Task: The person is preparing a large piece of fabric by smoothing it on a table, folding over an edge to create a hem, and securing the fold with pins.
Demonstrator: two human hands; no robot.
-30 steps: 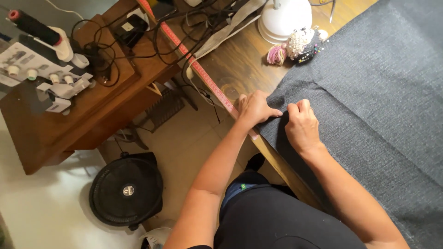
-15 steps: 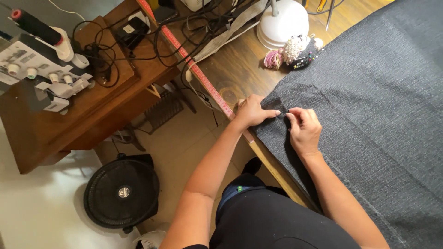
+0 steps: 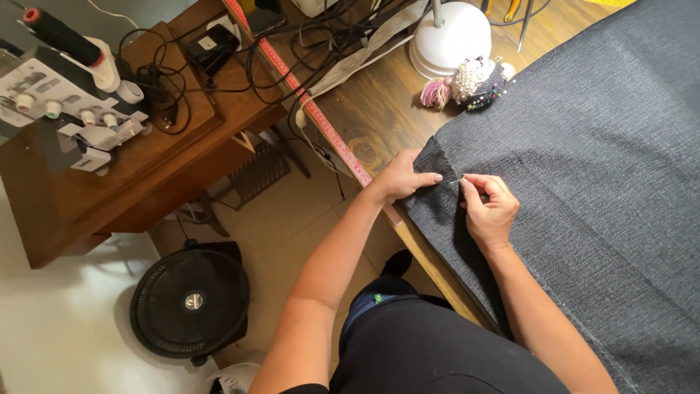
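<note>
A large piece of dark grey fabric (image 3: 590, 168) lies spread over a wooden table (image 3: 379, 109). My left hand (image 3: 405, 175) presses a folded edge of the fabric flat near the table's edge, fingers together. My right hand (image 3: 488, 208) pinches a thin metal pin (image 3: 456, 182) between thumb and fingers, its point at the fabric just beside my left fingertips. A pincushion (image 3: 477, 82) studded with pins, with a pink tassel, sits at the fabric's far corner.
A pink measuring tape (image 3: 313, 117) runs along the table's edge. A white lamp base (image 3: 448, 40) and tangled cables stand behind. A sewing machine (image 3: 62, 95) with a dark thread cone sits on a wooden side table at left. A black fan (image 3: 191, 300) lies on the floor.
The view has shifted slightly. My right hand has drawn back a little from my left and now holds a visible pin at the fold; my left hand stays on the fabric.
</note>
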